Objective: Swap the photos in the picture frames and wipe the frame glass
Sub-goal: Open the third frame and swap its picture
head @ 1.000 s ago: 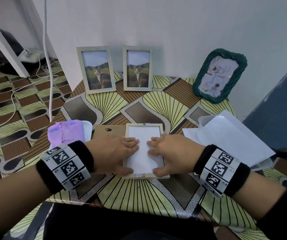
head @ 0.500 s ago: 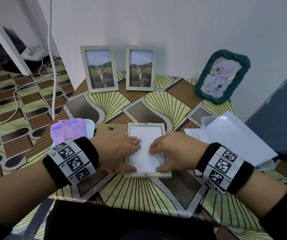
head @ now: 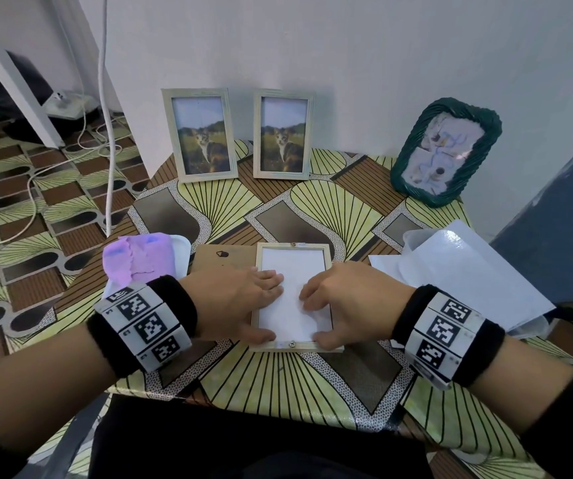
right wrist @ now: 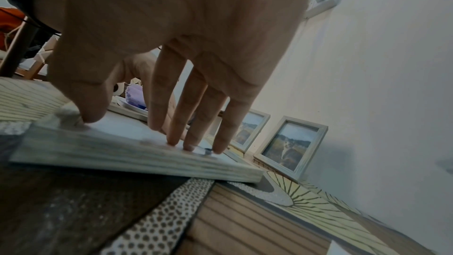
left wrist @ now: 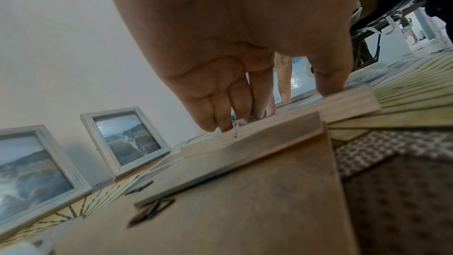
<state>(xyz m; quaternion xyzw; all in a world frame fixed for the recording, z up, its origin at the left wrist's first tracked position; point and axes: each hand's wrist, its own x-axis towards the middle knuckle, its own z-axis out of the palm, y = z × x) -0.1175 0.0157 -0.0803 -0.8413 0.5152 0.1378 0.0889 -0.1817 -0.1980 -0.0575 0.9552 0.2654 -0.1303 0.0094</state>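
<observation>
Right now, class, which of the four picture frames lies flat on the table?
The pale wooden frame under both hands, face down with its white photo back showing. The two cat-photo frames and the green frame stand against the wall.

Both hands cover the sides of the flat frame (head: 293, 295). The brown board (head: 222, 259) goes under the left hand (head: 233, 305). The green frame's (head: 445, 150) picture is too blurry to tell.

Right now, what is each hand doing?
Left hand: open, fingers flat on the white sheet in the face-down pale wooden frame.
Right hand: open, fingertips pressing the same sheet.
</observation>
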